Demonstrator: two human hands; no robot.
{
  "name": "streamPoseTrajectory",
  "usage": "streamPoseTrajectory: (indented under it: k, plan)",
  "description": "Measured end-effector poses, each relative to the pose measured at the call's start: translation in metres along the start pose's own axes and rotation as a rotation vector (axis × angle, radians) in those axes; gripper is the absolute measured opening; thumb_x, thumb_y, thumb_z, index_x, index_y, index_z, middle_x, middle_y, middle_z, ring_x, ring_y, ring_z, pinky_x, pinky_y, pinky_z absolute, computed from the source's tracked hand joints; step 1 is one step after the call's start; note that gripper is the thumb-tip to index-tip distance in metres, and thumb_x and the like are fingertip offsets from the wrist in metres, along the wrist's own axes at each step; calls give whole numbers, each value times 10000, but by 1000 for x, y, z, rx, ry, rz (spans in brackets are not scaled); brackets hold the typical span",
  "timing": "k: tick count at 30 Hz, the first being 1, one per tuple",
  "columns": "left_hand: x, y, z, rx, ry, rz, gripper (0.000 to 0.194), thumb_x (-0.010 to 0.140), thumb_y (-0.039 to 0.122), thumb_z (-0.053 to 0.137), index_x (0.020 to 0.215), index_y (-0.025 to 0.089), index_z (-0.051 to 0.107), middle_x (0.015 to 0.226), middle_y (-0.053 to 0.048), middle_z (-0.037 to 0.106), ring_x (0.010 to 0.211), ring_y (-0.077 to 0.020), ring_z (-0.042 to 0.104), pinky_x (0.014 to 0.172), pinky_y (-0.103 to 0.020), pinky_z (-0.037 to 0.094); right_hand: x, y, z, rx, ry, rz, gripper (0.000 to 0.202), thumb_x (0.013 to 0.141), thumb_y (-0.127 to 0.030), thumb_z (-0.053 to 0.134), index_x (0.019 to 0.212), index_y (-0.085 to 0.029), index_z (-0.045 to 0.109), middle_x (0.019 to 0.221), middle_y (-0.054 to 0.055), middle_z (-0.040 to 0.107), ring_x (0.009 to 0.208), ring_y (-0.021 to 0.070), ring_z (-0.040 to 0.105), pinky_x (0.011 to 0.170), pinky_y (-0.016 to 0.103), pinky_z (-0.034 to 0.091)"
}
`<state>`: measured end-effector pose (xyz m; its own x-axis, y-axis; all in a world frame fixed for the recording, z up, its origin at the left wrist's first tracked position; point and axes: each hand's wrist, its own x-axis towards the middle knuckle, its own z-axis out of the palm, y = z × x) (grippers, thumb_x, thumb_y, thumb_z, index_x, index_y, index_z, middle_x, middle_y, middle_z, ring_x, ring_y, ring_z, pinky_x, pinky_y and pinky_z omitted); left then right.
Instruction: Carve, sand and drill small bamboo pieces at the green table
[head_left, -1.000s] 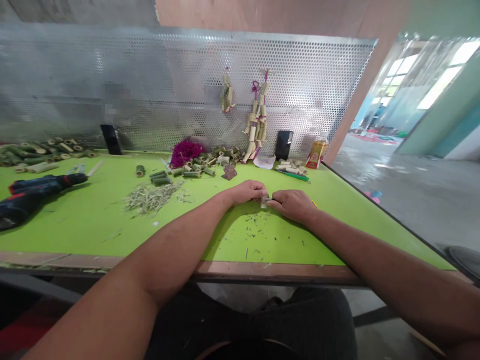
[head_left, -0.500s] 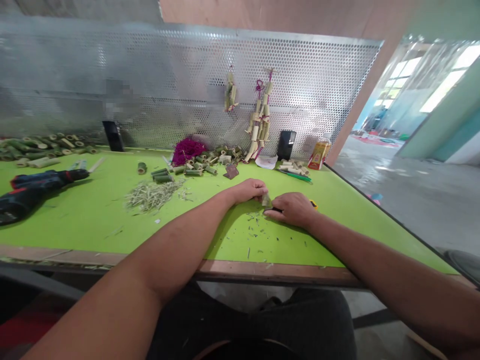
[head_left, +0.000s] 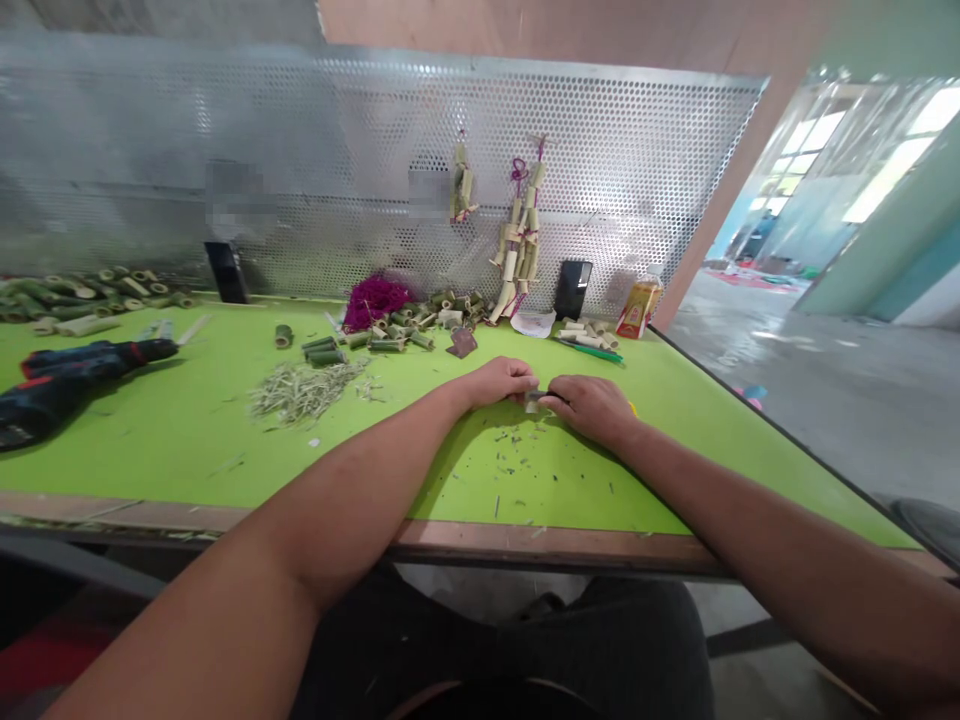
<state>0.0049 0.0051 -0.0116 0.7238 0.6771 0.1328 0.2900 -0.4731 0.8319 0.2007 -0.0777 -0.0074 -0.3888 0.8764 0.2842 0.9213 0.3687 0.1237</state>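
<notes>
My left hand (head_left: 504, 381) is closed, its thumb and fingers pinching a short piece of bamboo (head_left: 532, 406) just above the green tabletop. My right hand (head_left: 592, 405) wraps round a knife (head_left: 551, 397); its dark blade lies across the bamboo piece, close to the left fingertips. Most of the knife's handle is hidden in the palm. A bit of something yellow (head_left: 634, 408) shows behind the right hand. Small dark and pale shavings (head_left: 512, 450) are scattered on the table below both hands.
A heap of pale shavings (head_left: 304, 392) and a power drill (head_left: 90, 370) lie to the left. Farther back are cut bamboo pieces (head_left: 390, 345), purple string (head_left: 375, 302), a phone (head_left: 573, 290), a green pen (head_left: 600, 354) and a bottle (head_left: 637, 308). Strung bamboo (head_left: 517, 245) hangs on the perforated panel.
My right hand has moved slightly up and away from me, carrying the knife blade from below the bamboo piece onto it. The left hand has stayed nearly in place.
</notes>
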Motion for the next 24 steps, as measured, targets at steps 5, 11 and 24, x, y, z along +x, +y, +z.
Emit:
streamPoseTrajectory:
  k: [5, 11, 24]
  plan:
    - [-1, 5, 2, 3, 15, -12, 341, 784, 464, 597, 686, 138, 575, 589, 12, 578, 549, -91, 486, 560, -228, 364, 0, 1, -2, 3, -7, 4, 458, 970, -540, 328, 919, -224, 655, 864, 39, 688, 735, 170, 568, 605, 296, 233]
    - [-1, 9, 3, -25, 10, -19, 342, 763, 468, 616, 682, 138, 575, 589, 8, 575, 548, -96, 484, 563, -236, 369, 1, 1, -5, 15, -42, -7, 469, 965, -538, 332, 931, -228, 682, 866, 43, 698, 737, 171, 577, 604, 298, 239]
    - [1, 2, 2, -30, -23, 17, 372, 777, 497, 601, 703, 134, 569, 610, 12, 569, 558, -86, 477, 557, -221, 357, -1, -2, -7, 18, -88, -16, 491, 962, -544, 317, 962, -229, 694, 906, 58, 712, 750, 178, 590, 620, 293, 263]
